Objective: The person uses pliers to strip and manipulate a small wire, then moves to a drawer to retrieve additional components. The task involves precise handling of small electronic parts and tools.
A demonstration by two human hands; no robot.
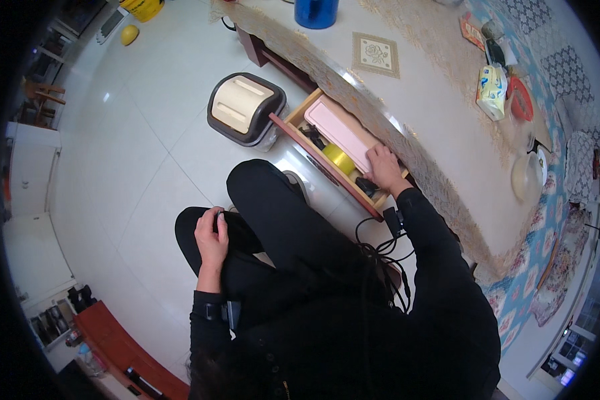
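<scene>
At the right end of the pulled-out drawer (375,209), my right hand (384,167) closes over the end of a long pink box (337,132). Part of its fingers is hidden by the hand itself. The pink box lies along the drawer's far side. Beside it are a roll of yellow tape (339,159), a small black object (365,186) close below my right hand, and dark items (313,136) at the left end. My left hand (211,241) rests on my left knee, its fingers curled together; whatever they hold is too dark to make out.
A cream-lidded bin (242,105) stands by the drawer's left end. Above the drawer hangs the edge of a lace-trimmed tablecloth (413,100). A blue container (316,12) and a tissue pack (491,92) are on the table. Black cables (387,257) loop below my right forearm.
</scene>
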